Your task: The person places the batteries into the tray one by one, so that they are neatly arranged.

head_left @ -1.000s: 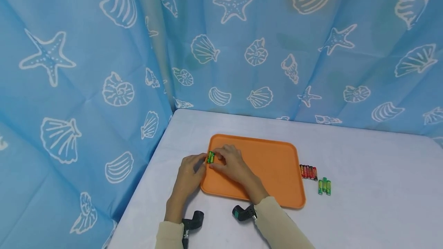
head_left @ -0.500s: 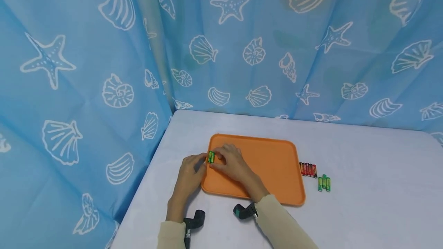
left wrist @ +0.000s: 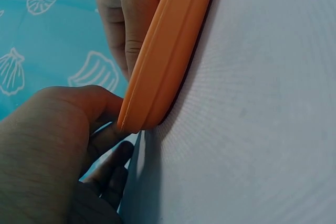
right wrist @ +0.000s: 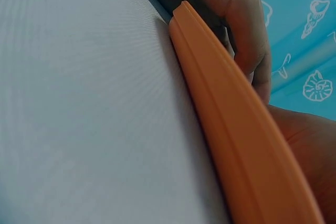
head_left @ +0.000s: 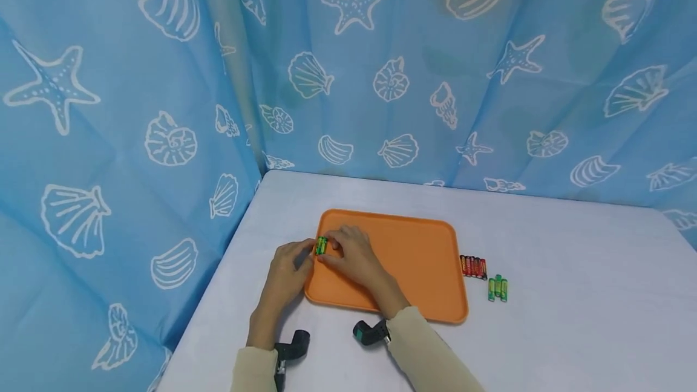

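Have left hand (head_left: 285, 274) at left end of orange tray (head_left: 414, 265), right hand (head_left: 355, 254) over it, thumbs and forefingers bent in around green batteries (head_left: 321, 245) near left rim. Can't tell pinch from light touch, either hand. See left hand's other fingers (left wrist: 111, 165) bent only in left wrist view. Lose batteries behind tray in 2 wrist views

Tray (head_left: 414, 259) smooth plastic (fairly matt); table cover (head_left: 577, 253) fine-textured cloth; curtain (head_left: 359, 114) creased fabric.
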`<state>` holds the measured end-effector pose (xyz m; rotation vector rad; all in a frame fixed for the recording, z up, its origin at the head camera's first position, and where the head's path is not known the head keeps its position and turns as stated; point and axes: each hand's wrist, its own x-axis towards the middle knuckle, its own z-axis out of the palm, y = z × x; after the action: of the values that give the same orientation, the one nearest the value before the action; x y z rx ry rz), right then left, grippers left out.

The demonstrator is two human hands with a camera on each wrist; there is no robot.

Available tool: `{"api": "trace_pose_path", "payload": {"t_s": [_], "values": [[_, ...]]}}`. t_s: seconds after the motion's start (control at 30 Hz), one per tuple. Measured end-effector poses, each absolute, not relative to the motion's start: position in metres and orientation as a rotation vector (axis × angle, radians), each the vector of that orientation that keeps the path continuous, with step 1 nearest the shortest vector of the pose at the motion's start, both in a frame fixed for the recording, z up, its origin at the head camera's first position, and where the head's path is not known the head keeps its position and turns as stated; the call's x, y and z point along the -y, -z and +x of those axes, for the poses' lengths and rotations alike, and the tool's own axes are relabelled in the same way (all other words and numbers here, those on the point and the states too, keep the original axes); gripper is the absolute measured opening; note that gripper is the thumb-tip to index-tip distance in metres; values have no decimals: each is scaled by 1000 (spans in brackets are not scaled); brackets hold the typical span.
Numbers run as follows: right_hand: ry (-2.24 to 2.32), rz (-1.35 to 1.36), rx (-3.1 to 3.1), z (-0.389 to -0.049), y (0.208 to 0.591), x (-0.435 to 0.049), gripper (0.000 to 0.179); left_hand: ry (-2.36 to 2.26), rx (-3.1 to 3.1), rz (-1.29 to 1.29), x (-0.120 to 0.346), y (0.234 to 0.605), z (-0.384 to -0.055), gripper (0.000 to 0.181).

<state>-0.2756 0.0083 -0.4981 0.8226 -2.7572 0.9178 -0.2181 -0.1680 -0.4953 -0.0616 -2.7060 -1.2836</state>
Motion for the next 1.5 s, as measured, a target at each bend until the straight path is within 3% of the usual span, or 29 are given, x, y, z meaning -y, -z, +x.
{"api": "trace_pose_path", "payload": {"t_s": [0.23,0.93,1.23,1.5], "values": [[-898,819,2799,-271,506,-13,37,1301,2695,-75,164,510,-214,36],[-914,794,2797,-273,498,-15,44,1265,2696,-124,164,498,-219,35],[-1130,748,2844,-274,473,-39,58,1278,2715,-99,166,490,-219,36],[-1185,648,2728,-258,433,-92,40,1313,2730,-68,167,493,-220,37]]}}
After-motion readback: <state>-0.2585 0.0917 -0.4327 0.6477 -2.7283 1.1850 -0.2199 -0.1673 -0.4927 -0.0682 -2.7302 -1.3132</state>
